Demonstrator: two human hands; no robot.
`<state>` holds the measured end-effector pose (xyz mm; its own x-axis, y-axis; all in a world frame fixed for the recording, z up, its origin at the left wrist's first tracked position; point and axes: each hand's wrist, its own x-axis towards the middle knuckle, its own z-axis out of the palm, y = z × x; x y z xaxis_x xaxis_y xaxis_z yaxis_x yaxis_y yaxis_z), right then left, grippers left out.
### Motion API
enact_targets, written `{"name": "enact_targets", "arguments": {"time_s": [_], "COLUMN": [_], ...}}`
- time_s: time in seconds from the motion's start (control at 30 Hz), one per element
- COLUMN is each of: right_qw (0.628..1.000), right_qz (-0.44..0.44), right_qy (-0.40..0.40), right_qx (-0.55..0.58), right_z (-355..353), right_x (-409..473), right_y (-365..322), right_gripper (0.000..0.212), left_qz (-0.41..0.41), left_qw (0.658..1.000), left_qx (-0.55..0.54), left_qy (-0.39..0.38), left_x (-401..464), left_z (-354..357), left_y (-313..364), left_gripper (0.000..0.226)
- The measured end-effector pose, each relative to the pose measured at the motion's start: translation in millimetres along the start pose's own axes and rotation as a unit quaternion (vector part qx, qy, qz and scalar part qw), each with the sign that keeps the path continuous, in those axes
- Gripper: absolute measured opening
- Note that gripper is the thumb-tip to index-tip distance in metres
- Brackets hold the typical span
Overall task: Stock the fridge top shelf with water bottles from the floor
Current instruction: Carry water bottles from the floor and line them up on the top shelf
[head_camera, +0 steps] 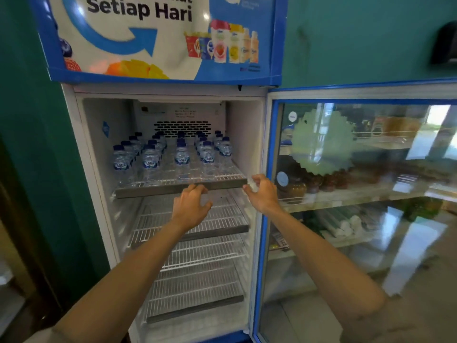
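An open display fridge (pixel 170 206) holds several white wire shelves. The top shelf (pixel 180 185) carries small water bottles (pixel 182 159) with blue caps and blue labels, standing upright in 5 rows that run from front to back. The rightmost row starts further back, leaving bare wire at the front right corner. Bottles at the back blur together, so their count is unclear. Below, 3 lower shelves (pixel 195 225) show bare wire with grey front rails.

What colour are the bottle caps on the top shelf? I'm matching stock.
Dark blue caps, seen best in the head view.
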<state>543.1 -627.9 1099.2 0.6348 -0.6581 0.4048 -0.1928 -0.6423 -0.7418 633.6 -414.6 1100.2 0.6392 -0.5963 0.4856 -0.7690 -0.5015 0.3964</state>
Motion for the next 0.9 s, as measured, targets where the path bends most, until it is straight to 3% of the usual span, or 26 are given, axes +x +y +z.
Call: {"name": "enact_targets", "arguments": {"time_s": [0.23,0.57,0.9], "right_qw": [0.999,0.999,0.98], "right_qz": [0.007,0.029,0.187], "right_qy": [-0.035,-0.034,0.014], "right_qx": [-0.007,-0.024,-0.064], "right_z": [-66,-157,-253], "right_x": [-122,-310,-533], "right_y": [30,70,121], "right_gripper": [0.054,0.059,0.062], "left_qz": [-0.044,-0.02,-0.004], "left_qw": [0.997,0.994,0.971], "left_qx": [-0.07,-0.087,-0.171], "left_qy": [0.006,-0.062,-0.166], "left_x": [-118,-255,-402], "left_z": [-1,4,38], "left_y": [60,147,212], "left_gripper": [0.039,0.037,0.036]}}
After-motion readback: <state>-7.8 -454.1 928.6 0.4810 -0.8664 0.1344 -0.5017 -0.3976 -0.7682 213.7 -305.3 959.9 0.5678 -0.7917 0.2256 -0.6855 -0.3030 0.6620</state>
